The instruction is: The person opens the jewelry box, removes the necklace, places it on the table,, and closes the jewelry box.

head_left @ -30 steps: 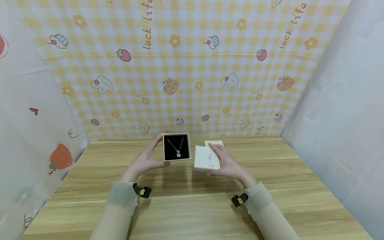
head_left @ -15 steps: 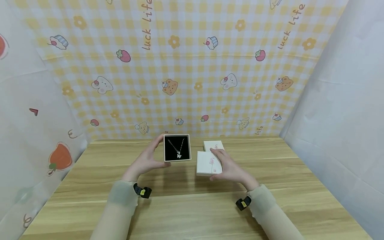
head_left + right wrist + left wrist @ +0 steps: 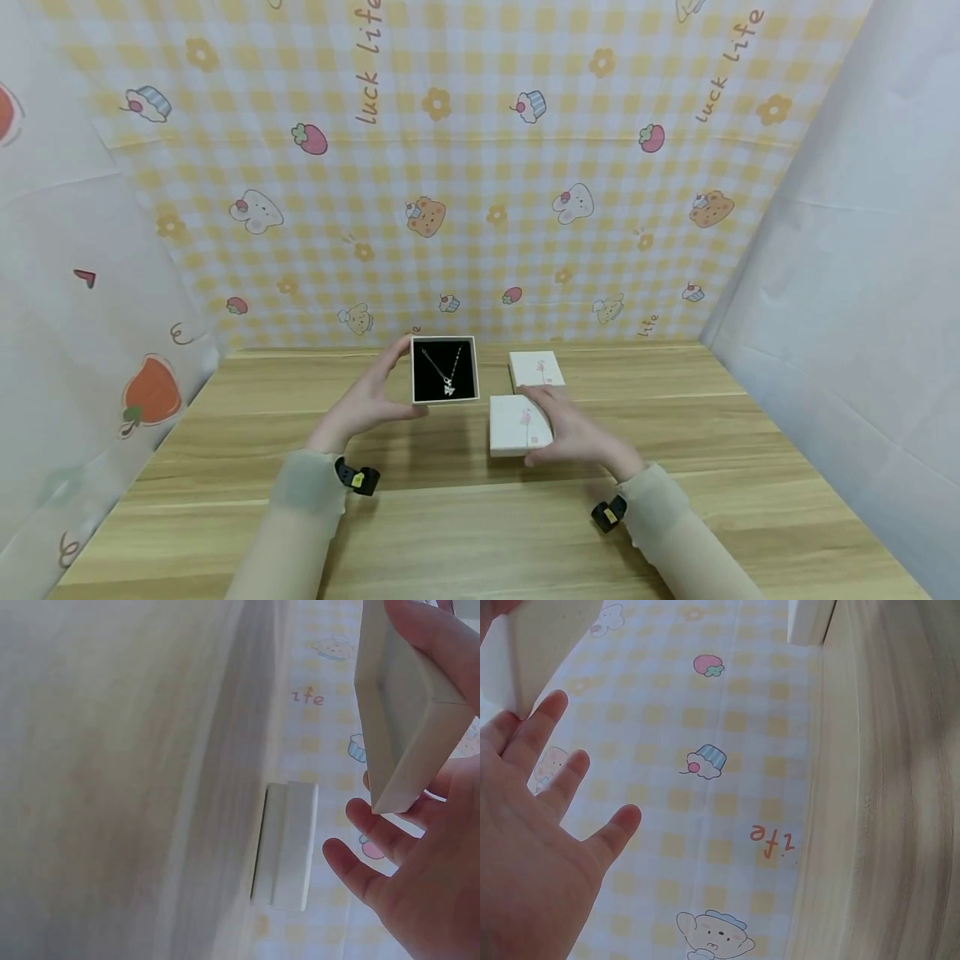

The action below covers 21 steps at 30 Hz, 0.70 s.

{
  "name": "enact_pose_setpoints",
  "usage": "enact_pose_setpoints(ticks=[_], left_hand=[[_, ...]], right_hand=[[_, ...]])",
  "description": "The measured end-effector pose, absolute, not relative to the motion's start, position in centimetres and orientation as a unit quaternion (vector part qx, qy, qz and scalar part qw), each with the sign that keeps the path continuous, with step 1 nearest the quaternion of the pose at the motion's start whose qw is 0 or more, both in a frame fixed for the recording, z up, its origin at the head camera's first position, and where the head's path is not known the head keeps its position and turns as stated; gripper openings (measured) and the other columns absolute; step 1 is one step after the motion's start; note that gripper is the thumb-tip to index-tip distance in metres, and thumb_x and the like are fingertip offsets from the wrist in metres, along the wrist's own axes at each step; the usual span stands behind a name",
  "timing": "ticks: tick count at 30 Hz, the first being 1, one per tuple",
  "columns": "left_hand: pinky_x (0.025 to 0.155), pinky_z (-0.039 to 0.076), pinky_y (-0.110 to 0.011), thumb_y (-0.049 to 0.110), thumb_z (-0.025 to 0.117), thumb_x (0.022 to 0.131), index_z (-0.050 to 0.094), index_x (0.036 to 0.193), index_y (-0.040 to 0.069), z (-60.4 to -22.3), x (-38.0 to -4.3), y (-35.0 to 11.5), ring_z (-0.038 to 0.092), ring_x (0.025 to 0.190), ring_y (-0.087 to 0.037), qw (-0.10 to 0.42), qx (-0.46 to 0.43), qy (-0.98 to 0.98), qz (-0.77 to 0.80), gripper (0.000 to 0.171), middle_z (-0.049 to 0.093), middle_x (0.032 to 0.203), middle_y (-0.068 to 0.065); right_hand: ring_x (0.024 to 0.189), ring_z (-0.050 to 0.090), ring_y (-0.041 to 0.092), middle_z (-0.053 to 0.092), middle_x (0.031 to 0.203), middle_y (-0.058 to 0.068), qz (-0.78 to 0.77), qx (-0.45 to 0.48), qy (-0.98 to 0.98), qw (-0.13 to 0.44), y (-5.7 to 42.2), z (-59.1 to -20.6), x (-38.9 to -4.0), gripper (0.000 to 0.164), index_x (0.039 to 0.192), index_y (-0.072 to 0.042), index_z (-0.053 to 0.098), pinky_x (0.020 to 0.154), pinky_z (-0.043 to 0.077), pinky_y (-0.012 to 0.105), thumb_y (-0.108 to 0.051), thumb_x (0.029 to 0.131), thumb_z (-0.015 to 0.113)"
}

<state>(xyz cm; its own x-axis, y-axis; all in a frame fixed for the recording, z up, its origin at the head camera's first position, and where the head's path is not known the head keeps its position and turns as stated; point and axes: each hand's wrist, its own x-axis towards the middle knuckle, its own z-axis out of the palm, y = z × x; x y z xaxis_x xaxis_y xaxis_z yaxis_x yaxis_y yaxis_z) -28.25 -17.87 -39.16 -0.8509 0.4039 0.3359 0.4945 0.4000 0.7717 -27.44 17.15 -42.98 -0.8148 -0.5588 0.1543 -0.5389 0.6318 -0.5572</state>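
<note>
"So, where's the open box (image 3: 429, 387)?"
"Clamped in the fingers of the left hand (image 3: 367, 404), opening facing the head view, with the necklace (image 3: 448, 386) inside."
"And the right hand (image 3: 577, 429)?"
"Its fingers are clamped on the white lid (image 3: 513, 429), held apart from the open box."
"What's changed?"
"Those fingers have just drawn the white lid back, exposing more of the closed box (image 3: 534, 367) beyond them on the worktop (image 3: 420, 533). The left fingers have hardly moved."
"Meaning?"
"I'd judge the white lid is being kept off, leaving the necklace uncovered between both sets of fingers."
</note>
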Motion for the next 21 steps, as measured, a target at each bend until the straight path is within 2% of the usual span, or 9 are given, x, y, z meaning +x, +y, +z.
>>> enact_pose_setpoints(ticks=[4,6,11,21], left_hand=[[0.109,0.019,-0.060,0.018,0.088,0.069,0.024,0.153,0.021,-39.27,-28.40,-17.77,0.023,0.141,-0.035,0.052,-0.275,-0.832,-0.479,0.105,0.026,0.156,-0.010],[0.109,0.019,-0.060,0.017,0.088,0.069,0.024,0.153,0.020,-39.32,-28.45,-17.71,0.023,0.141,-0.035,0.052,-0.277,-0.831,-0.479,0.105,0.026,0.156,-0.010],[0.108,0.019,-0.061,0.020,0.088,0.070,0.023,0.154,0.019,-39.39,-28.47,-17.59,0.023,0.141,-0.036,0.049,-0.277,-0.834,-0.475,0.106,0.025,0.156,-0.012],[0.109,0.021,-0.059,0.024,0.088,0.068,0.023,0.154,0.020,-39.52,-28.52,-17.45,0.024,0.140,-0.038,0.050,-0.275,-0.836,-0.472,0.108,0.026,0.155,-0.012]], right_hand=[[0.134,0.034,0.028,0.032,0.150,0.009,-0.313,-0.305,0.899,0.029,17.07,-43.33,-27.47,0.110,0.152,-0.013,0.030,0.104,0.034,0.049,-0.030,0.061,0.090],[0.133,0.034,0.030,0.031,0.150,0.010,-0.316,-0.309,0.897,0.030,17.07,-43.51,-27.51,0.110,0.152,-0.011,0.030,0.103,0.034,0.051,-0.029,0.061,0.091],[0.133,0.034,0.032,0.030,0.151,0.012,-0.310,-0.310,0.898,0.035,17.11,-43.64,-27.50,0.111,0.151,-0.006,0.030,0.103,0.034,0.053,-0.030,0.061,0.090],[0.132,0.035,0.032,0.029,0.152,0.013,-0.284,-0.304,0.907,0.067,17.10,-43.75,-27.59,0.111,0.152,-0.006,0.028,0.101,0.035,0.052,-0.033,0.063,0.089]])
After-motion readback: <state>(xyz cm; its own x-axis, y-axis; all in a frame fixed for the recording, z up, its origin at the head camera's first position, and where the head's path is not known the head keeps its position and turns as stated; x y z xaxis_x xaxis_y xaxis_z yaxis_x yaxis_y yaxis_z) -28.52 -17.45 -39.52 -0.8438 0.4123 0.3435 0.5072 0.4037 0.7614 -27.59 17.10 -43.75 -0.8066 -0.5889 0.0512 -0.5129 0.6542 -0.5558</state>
